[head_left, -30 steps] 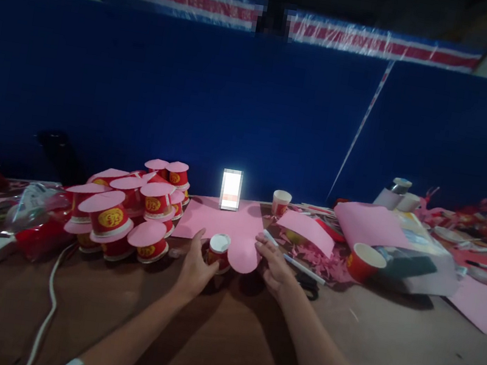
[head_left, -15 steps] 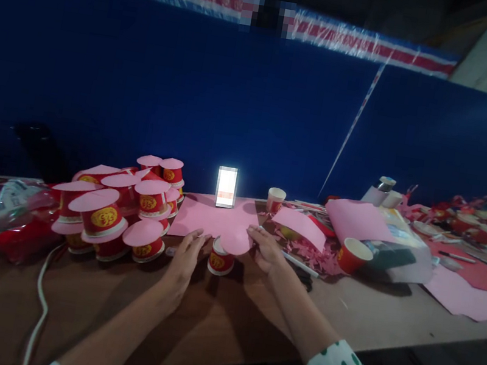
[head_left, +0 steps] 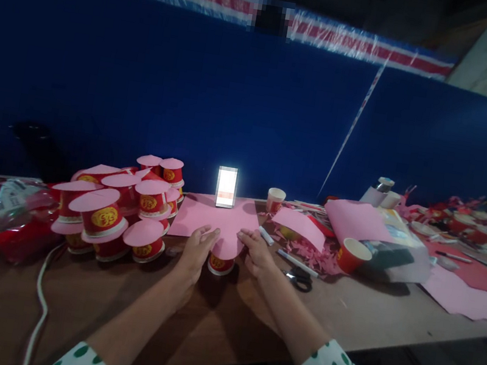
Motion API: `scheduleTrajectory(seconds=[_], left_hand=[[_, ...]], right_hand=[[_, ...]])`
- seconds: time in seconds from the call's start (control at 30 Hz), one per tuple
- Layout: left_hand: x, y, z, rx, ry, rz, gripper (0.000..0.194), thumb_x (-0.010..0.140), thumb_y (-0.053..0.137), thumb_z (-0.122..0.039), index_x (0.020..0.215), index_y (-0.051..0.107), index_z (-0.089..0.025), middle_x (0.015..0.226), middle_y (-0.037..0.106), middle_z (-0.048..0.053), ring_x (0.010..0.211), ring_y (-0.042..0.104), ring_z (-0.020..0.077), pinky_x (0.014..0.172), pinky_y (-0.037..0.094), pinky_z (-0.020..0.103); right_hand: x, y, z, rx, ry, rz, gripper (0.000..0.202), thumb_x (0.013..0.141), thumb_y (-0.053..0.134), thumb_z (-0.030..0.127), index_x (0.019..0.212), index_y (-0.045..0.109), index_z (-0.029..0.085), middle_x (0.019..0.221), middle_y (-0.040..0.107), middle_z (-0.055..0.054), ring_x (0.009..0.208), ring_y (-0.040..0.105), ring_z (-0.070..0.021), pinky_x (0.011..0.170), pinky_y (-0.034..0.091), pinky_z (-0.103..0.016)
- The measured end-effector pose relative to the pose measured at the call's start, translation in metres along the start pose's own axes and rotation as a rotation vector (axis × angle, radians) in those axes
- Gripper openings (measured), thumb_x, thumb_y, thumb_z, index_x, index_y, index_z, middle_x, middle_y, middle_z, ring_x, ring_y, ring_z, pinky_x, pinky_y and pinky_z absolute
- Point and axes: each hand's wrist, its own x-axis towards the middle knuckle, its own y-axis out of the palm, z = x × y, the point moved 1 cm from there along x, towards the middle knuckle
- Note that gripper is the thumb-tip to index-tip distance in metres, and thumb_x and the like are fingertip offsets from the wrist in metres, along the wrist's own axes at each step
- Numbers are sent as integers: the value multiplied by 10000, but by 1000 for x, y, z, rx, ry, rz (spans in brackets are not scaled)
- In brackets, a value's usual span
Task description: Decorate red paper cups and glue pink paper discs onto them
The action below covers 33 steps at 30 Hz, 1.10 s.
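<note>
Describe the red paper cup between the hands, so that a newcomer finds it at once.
Over the brown table, before the dark blue partition, find the left hand and right hand. Between them stands the red paper cup, beneath a round pink paper disc. Unlike the stacked, pink-topped red cups to the left, it stands alone.

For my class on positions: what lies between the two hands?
The head view shows a pink disc over a red cup between the left hand and right hand.

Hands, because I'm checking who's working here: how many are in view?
2: the left hand left of the pink disc over the red cup, the right hand right of it. No other shows.
</note>
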Motion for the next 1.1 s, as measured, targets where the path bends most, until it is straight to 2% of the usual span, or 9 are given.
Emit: scheduleTrajectory(seconds=[0.13,0.27,0.67,1.1], left_hand=[[-1,3,-3,17,-22,7,465,692,717,-226,1092,497,-136,1011,628,101,846,608,138,817,460,281],[-1,4,-1,33,-24,17,456,695,711,-214,1089,498,-130,999,629,102,829,608,134,810,458,279],[9,-3,15,99,32,12,488,656,730,-316,1056,529,-121,926,628,80,804,593,144,775,456,290],[6,-3,15,100,74,-9,447,634,713,-369,984,572,-130,898,615,61,792,586,143,762,454,287]], right_hand=[[-1,0,-4,-14,15,-21,291,539,759,197,760,568,183,587,600,52,505,536,-95,478,428,-205],[1,-1,-8,-23,30,-46,297,555,746,206,783,557,188,568,589,58,490,544,-103,463,426,-208],[-4,1,-9,-54,43,-77,315,606,715,203,855,522,197,579,588,63,472,539,-100,445,424,-205],[-5,3,-10,-144,-15,-89,358,568,750,306,833,540,188,547,544,70,442,491,-75,431,398,-187]])
